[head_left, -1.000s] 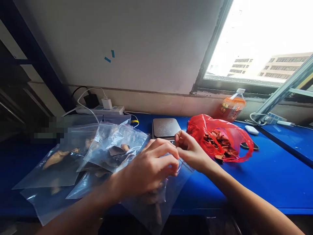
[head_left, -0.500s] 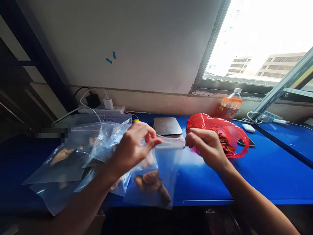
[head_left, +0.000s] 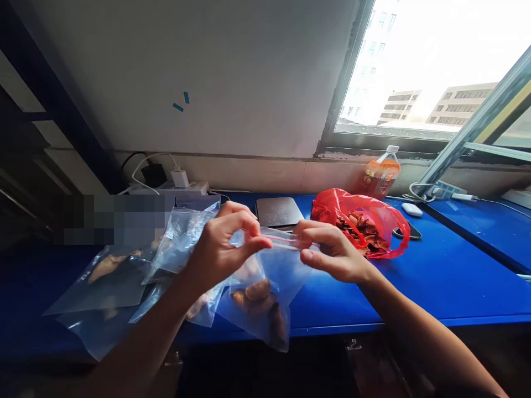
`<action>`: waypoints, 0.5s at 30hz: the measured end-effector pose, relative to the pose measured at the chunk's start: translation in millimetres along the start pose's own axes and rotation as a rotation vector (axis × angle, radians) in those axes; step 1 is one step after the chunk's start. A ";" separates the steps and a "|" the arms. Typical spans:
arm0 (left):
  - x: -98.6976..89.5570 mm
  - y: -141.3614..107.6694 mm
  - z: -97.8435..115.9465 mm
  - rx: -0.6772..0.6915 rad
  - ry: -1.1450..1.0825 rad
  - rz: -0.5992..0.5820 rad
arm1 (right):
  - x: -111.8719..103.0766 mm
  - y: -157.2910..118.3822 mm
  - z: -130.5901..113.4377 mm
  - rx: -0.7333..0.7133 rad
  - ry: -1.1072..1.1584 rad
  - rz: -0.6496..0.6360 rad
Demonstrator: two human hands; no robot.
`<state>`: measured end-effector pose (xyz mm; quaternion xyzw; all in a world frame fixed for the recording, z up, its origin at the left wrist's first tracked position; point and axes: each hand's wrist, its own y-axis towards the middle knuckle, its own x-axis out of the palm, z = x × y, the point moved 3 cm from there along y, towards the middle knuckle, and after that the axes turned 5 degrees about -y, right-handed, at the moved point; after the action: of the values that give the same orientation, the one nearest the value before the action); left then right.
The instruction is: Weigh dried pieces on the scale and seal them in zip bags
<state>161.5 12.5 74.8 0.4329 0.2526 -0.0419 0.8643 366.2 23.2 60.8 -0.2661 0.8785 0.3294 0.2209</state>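
A clear zip-lock bag [head_left: 290, 276] hangs from both hands over the front of the blue table, with several brown dried pieces [head_left: 257, 290] at its bottom. My left hand [head_left: 226, 243] pinches the left part of its red-lined top strip between thumb and forefinger. At the strip's right end, my right hand [head_left: 332, 251] has thumb and fingers closed on the zip. Past the right hand lies a red plastic bag [head_left: 332, 202], its mouth open on dark reddish-brown dried pieces [head_left: 367, 229]. Behind the hands rests a flat silver-topped device [head_left: 280, 211].
More clear bags [head_left: 124, 287] holding brown pieces cover the left of the blue table [head_left: 448, 282]. A power strip [head_left: 194, 189] with chargers sits against the wall. Toward the window are an orange-labelled bottle [head_left: 381, 174], a white case [head_left: 412, 209] and a phone [head_left: 415, 232].
My right hand has moved left along the bag's top strip, closer to my left hand, and the bag now sags between them. The view has shifted slightly right.
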 end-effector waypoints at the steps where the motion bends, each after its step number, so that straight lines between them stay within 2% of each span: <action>1: -5.8 2.4 1.3 0.012 0.044 0.008 | -3.8 -0.9 0.3 0.003 0.020 0.022; 2: -9.5 4.7 3.9 0.026 0.086 -0.040 | -7.1 -2.8 0.5 0.007 0.038 0.044; 4: -11.2 6.5 12.4 0.061 0.129 -0.267 | -10.4 -10.3 0.4 0.027 0.088 0.107; 6: -10.9 2.1 23.7 0.088 0.115 -0.484 | -10.2 -23.8 -0.5 0.063 0.204 0.277; 7: -12.2 -2.1 29.6 0.097 0.095 -0.526 | -8.2 -32.7 -1.4 0.093 0.280 0.386; 8: -14.9 -7.2 34.9 0.098 0.075 -0.516 | -4.6 -42.3 -2.7 0.134 0.346 0.486; 10: -24.4 -21.5 41.5 0.066 0.061 -0.402 | 7.0 -60.6 -8.1 0.210 0.402 0.617; 15: -63.6 -74.4 30.4 -0.057 0.137 -0.031 | 50.8 -84.4 -14.7 0.339 0.341 0.678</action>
<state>96.7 -66.4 65.9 0.4061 0.3190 -0.0181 0.8561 376.2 -57.4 3.3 0.0278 0.9822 0.1853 -0.0079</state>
